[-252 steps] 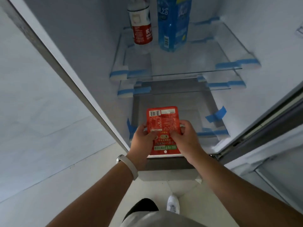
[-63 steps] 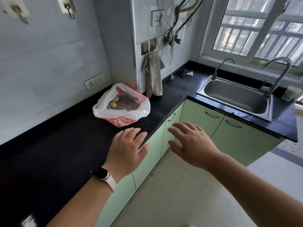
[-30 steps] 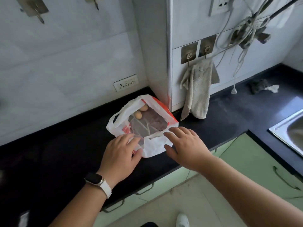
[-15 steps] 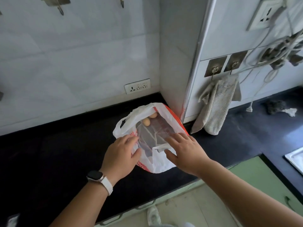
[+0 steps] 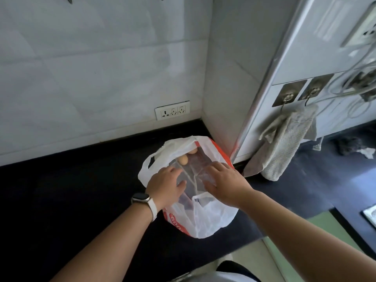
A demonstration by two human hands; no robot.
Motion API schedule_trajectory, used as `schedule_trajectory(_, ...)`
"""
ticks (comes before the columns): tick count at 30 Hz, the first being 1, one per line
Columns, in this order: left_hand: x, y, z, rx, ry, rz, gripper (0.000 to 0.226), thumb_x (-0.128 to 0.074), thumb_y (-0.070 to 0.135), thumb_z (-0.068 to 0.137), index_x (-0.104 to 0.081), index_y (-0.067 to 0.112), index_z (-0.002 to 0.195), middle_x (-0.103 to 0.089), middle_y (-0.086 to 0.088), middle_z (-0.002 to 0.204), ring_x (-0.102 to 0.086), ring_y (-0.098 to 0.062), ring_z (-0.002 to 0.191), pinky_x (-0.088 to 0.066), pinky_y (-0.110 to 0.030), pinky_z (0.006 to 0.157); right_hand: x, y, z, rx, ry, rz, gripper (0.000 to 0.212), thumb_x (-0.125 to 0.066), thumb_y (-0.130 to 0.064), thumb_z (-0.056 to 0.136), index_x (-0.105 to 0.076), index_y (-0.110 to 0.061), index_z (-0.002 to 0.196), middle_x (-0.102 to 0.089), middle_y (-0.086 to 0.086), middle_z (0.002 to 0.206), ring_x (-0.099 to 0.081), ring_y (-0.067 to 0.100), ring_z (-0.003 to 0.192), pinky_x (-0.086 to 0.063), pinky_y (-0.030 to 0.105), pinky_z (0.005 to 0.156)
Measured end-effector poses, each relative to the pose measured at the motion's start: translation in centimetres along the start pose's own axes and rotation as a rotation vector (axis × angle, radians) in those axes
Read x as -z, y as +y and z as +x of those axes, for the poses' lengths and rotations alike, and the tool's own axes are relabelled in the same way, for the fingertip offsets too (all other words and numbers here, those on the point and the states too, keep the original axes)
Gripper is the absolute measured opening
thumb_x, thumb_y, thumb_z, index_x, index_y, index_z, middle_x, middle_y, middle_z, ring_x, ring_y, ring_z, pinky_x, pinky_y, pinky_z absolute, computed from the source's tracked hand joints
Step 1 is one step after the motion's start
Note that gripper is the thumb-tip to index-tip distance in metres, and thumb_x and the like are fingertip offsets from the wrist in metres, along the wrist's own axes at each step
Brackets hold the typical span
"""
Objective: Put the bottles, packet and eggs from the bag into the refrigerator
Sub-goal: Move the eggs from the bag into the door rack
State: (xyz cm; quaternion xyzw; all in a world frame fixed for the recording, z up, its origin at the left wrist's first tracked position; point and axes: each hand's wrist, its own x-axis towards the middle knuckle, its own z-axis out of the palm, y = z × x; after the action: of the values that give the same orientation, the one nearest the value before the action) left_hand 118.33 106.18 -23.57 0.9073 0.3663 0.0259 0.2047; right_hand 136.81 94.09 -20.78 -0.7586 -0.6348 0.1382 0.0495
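A white plastic bag with red print [image 5: 205, 218] lies open on the black counter [image 5: 71, 190] against the wall corner. Two tan eggs sit at the bag's far end, one egg [image 5: 183, 159] nearer and another egg [image 5: 192, 151] behind it. My left hand [image 5: 165, 185] reaches into the bag's mouth with its fingers stretched toward the nearer egg. My right hand [image 5: 223, 183] lies inside the bag on its right side, fingers spread flat on the plastic. Neither hand holds anything. The refrigerator is out of view.
A grey towel [image 5: 284, 151] hangs from wall hooks right of the bag. A wall socket [image 5: 172, 113] sits just above the counter behind the bag. Cables [image 5: 350, 86] hang at upper right. A dark rag [image 5: 354, 148] lies on the counter farther right. Green cabinet fronts [image 5: 301, 231] show below.
Both hands have moved from the bag's near rim deeper into its mouth, toward the eggs. The view has come closer to the bag.
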Motion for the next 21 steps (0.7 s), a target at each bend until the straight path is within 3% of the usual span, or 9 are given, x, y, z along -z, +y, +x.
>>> schedule_trajectory(4,-1.0,-0.6,2.9,0.084,-0.047,-0.061,0.039,-0.049,0.038,0.097,-0.053,0.022,0.133,-0.058,0.001,0.119,-0.057,-0.020,0.100,-0.051,-0.037,0.082,-0.6,1.1,3.7,0.010,-0.048,0.077,0.040,-0.044,-0.046,0.097,-0.049,-0.026,0.130,-0.047,-0.003,0.137,-0.045,0.022,0.125,-0.043,0.039,0.100)
schedule_trajectory(9,-1.9,-1.8,6.5,0.119,-0.138,-0.075,0.043,-0.051,0.033,0.097,-0.048,0.025,0.140,-0.053,-0.002,0.133,-0.058,-0.022,0.109,-0.043,-0.029,0.080,-1.6,2.7,8.8,0.075,-0.077,0.093,0.049,-0.046,-0.040,0.096,-0.039,-0.032,0.144,-0.042,-0.001,0.146,-0.039,0.025,0.134,-0.037,0.037,0.103)
schedule_trajectory(11,-1.9,-2.2,7.7,0.121,-0.110,-0.085,0.038,-0.053,0.031,0.096,-0.052,0.029,0.134,-0.057,0.002,0.119,-0.058,-0.018,0.098,-0.038,-0.025,0.076,-2.1,3.4,10.7,0.100,-0.128,0.028,0.051,-0.037,-0.046,0.094,-0.045,-0.028,0.141,-0.047,0.003,0.143,-0.044,0.028,0.130,-0.040,0.041,0.104)
schedule_trajectory(13,-2.1,-2.9,8.8,0.113,-0.096,-0.076,0.032,-0.055,0.030,0.095,-0.056,0.033,0.126,-0.055,0.008,0.102,-0.055,-0.013,0.083,-0.038,-0.025,0.072,-2.7,4.2,12.1,0.166,-0.070,-0.078,0.059,-0.034,-0.051,0.087,-0.055,-0.021,0.133,-0.058,0.006,0.134,-0.058,0.029,0.118,-0.049,0.043,0.095)
schedule_trajectory(15,-2.5,-3.5,9.8,0.105,-0.116,-0.073,0.029,-0.054,0.031,0.092,-0.057,0.035,0.120,-0.057,0.009,0.102,-0.059,-0.015,0.088,-0.043,-0.028,0.075,-2.8,4.8,12.9,0.172,0.016,-0.117,0.052,-0.056,-0.048,0.081,-0.067,-0.015,0.119,-0.070,0.007,0.117,-0.069,0.029,0.098,-0.055,0.041,0.083)
schedule_trajectory(17,-2.8,-4.0,10.5,0.100,-0.143,-0.039,0.028,-0.053,0.033,0.091,-0.059,0.031,0.118,-0.062,0.005,0.111,-0.061,-0.019,0.097,-0.049,-0.033,0.080,-3.3,5.4,14.0,0.196,0.057,-0.143,0.053,-0.066,-0.047,0.079,-0.065,-0.015,0.122,-0.070,0.008,0.116,-0.068,0.033,0.098,-0.055,0.042,0.085)
schedule_trajectory(20,-3.2,-4.5,11.5,0.106,-0.142,0.020,0.028,-0.051,0.036,0.089,-0.060,0.026,0.114,-0.064,0.000,0.114,-0.062,-0.022,0.099,-0.048,-0.034,0.080,-3.7,6.1,15.8,0.133,-0.043,-0.133,0.067,-0.038,-0.062,0.083,-0.056,-0.022,0.133,-0.062,0.005,0.131,-0.059,0.035,0.116,-0.046,0.043,0.099)
schedule_trajectory(21,-3.3,-4.6,11.8,0.115,-0.140,0.033,0.028,-0.050,0.039,0.088,-0.060,0.027,0.111,-0.064,0.000,0.113,-0.062,-0.023,0.099,-0.047,-0.034,0.080,-4.1,6.5,16.3,0.132,-0.046,-0.128,0.067,-0.041,-0.064,0.083,-0.056,-0.023,0.133,-0.062,0.003,0.132,-0.058,0.034,0.118,-0.043,0.042,0.101)
